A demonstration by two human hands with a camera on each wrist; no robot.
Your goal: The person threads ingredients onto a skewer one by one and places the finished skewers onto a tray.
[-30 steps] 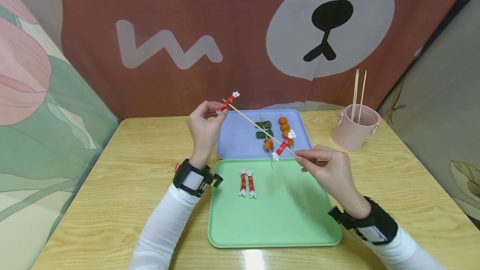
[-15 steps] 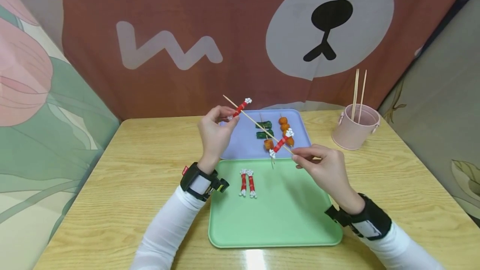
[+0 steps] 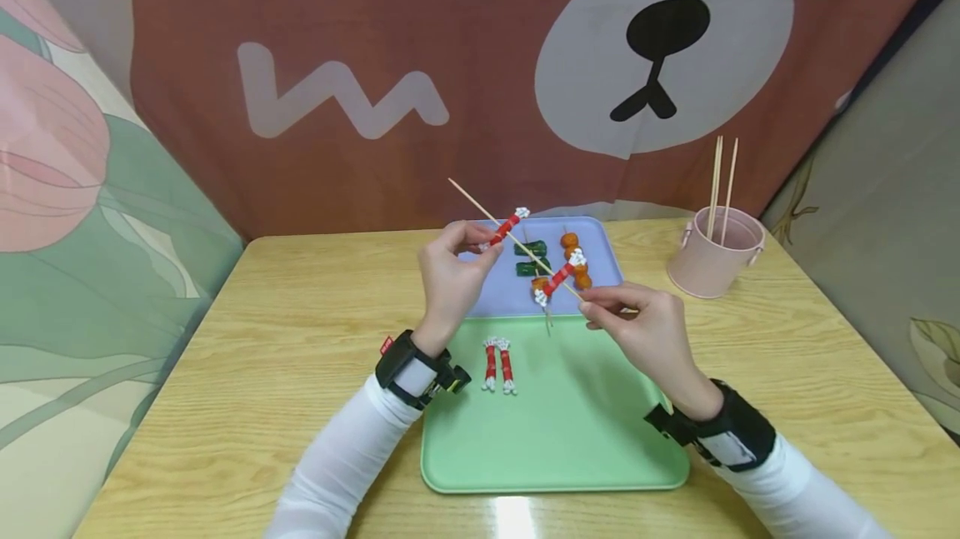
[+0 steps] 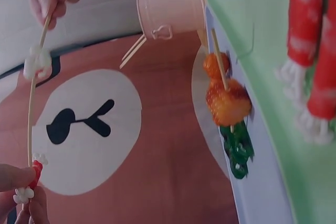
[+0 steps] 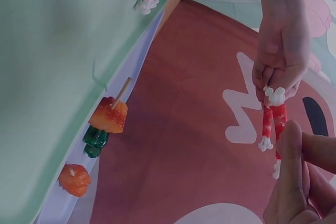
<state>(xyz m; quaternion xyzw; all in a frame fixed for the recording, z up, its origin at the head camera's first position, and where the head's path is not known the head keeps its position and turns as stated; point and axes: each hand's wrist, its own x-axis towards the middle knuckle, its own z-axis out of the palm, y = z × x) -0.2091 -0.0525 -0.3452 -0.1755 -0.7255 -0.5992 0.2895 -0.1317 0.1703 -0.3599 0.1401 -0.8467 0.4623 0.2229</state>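
My left hand [image 3: 452, 274] pinches a red enoki roll [image 3: 507, 227] with white tufted ends, its middle crossed by a thin bamboo skewer [image 3: 472, 200]. The skewer's bare pointed end sticks out beyond the roll, up and to the left. Near the skewer's other end, my right hand [image 3: 637, 324] pinches it between thumb and fingers. A second enoki roll [image 3: 558, 277] is threaded on the skewer just above the right fingertips. Both hands are raised over the trays. Two more enoki rolls [image 3: 498, 366] lie side by side on the green tray [image 3: 585, 439].
Behind the green tray lies a blue-purple tray [image 3: 487, 303] with skewered orange balls [image 3: 570, 239], green pepper pieces [image 3: 531, 248] and an orange chunk [image 4: 229, 102]. A pink bucket [image 3: 697, 268] holding several upright bamboo skewers [image 3: 716, 181] stands at the back right.
My left hand has moved right and slightly down with its roll, along the skewer toward the right hand. More bare skewer shows past the roll. The right hand has shifted slightly left.
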